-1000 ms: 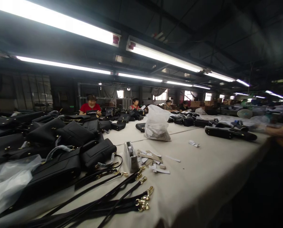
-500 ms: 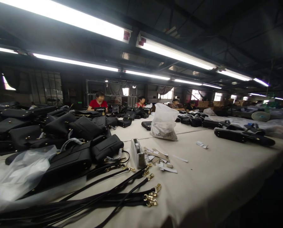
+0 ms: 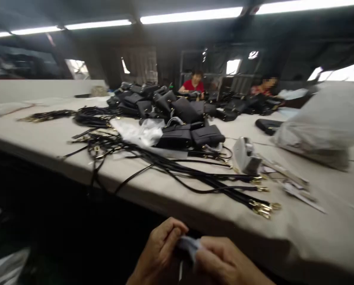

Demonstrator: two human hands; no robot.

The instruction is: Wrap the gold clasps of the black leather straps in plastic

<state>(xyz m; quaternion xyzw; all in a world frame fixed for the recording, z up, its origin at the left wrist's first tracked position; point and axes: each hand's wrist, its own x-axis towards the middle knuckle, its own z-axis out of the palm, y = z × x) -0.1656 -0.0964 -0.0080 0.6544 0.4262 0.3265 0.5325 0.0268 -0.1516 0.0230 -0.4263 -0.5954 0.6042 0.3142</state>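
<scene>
Below the front edge of the table, my left hand (image 3: 159,249) and my right hand (image 3: 221,257) are close together. Between them is a crumpled pale grey-white strip (image 3: 189,245), pinched at each end; blur hides whether it is plastic or paper. On the cloth-covered table (image 3: 310,233) beyond my hands lie long black straps (image 3: 171,169) with gold clasps (image 3: 263,208) at their right ends. Behind these are a white tape dispenser (image 3: 245,156) and a pile of black handbags (image 3: 175,136).
A large white plastic sack (image 3: 319,130) stands at the right, near loose paper strips (image 3: 301,194). Clear plastic wrapping (image 3: 139,132) lies against the bags. A co-worker in red (image 3: 194,85) and another person (image 3: 263,87) are across the table. Pale sheeting (image 3: 6,269) shows at lower left.
The view has swung left and down. Both my hands have come into sight with the pale strip between them. The straps and bags now appear nearer the middle.
</scene>
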